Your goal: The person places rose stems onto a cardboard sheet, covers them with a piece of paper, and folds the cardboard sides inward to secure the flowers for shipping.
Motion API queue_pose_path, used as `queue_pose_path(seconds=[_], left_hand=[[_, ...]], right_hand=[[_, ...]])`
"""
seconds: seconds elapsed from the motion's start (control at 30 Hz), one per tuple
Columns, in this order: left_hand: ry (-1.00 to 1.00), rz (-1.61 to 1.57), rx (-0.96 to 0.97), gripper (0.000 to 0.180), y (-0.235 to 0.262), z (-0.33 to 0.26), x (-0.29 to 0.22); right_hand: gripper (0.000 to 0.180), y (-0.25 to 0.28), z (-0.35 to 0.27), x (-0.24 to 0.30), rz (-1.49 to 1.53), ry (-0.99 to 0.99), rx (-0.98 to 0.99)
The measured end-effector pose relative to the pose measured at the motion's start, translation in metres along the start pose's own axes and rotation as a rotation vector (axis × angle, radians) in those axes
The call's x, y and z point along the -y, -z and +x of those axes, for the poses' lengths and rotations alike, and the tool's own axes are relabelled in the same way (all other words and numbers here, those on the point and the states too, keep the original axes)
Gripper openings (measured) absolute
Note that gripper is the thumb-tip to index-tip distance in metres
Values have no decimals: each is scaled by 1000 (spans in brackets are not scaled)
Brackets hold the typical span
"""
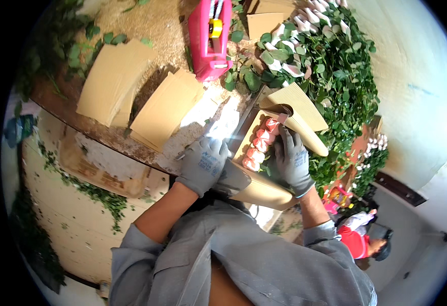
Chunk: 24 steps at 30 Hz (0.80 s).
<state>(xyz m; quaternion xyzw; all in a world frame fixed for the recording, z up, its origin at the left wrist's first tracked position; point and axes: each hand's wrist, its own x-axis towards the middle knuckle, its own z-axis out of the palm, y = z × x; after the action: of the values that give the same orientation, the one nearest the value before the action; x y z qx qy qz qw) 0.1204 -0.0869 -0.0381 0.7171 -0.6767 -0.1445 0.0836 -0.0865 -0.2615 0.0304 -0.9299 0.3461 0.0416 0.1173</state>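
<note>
Several pinkish-coral rose heads (262,138) lie in a row on a sheet of corrugated cardboard (264,187) inside a box-like holder. My right hand (292,162), in a grey work glove, is at the right side of the row, its fingers stretched toward the upper blooms and apart from the thumb. Left of the holder, my left hand (203,162), also gloved, has its fingers curled down beside a brightly lit patch. A small thin tip shows at its left side; what it grips is hidden.
Stacked cardboard sheets (165,109) and a second stack (115,81) lie at the left. A pink tape dispenser (209,46) stands at the back. Leafy rose bunches (336,76) fill the right side. A person in red (355,241) is at the lower right.
</note>
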Motion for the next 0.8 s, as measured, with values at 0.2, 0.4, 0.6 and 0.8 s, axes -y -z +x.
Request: queue_pose_path(seconds=[0.2,0.4,0.6,0.8], left_hand=[[269,-613,-173,17,19,29,6],[370,-404,-27,32,10,94,2],[269,-146,54,28,-1,130,-1],[453,-570,-151,21,62,91,-28]], right_hand=[[54,35,-5,13,-86,8,11],[50,74,-34,22,143,-85,-170],[40,89,-67,4,290,-113,-333],[33,111,-73,-20,358,-6,-488]])
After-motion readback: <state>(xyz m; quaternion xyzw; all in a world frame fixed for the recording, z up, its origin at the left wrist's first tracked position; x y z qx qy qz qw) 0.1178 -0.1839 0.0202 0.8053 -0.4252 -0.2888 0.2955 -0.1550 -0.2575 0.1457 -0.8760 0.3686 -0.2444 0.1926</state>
